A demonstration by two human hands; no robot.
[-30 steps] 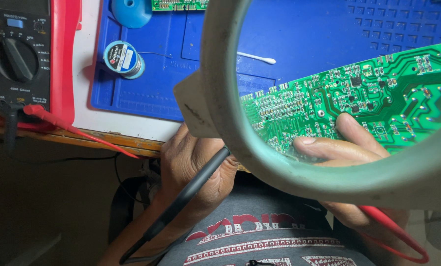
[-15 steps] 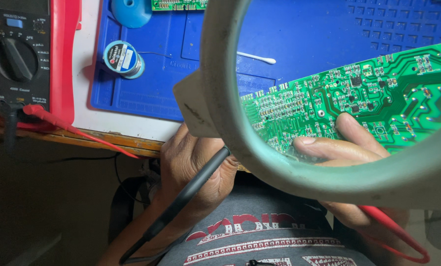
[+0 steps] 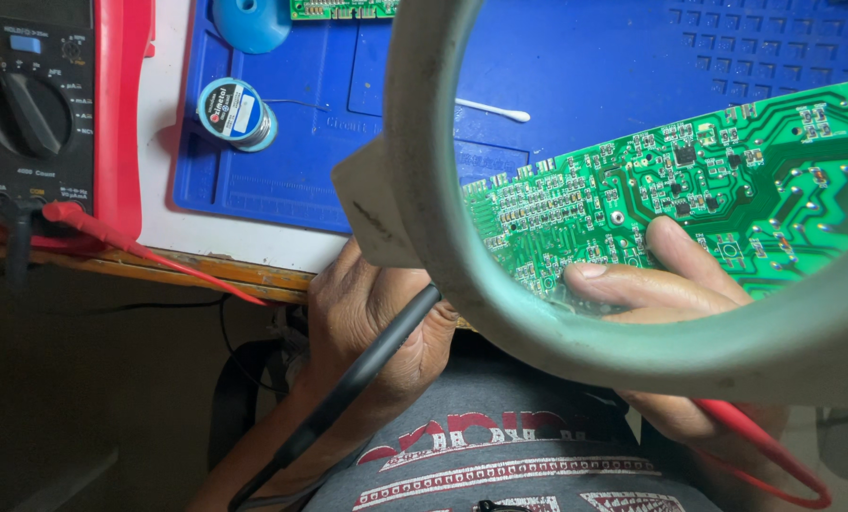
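blue work mat covers the desk, its edge near the person's lap; a grey-green magnifier ring hangs over it, and through the lens a green circuit board shows tilted; the right hand holds the board's near edge, fingers pressed on its face, a red probe lead looping below; the left hand is closed around a black probe at the desk edge; a multimeter sits far left, its red lead trailing; a solder spool and a cotton swab lie on the mat.
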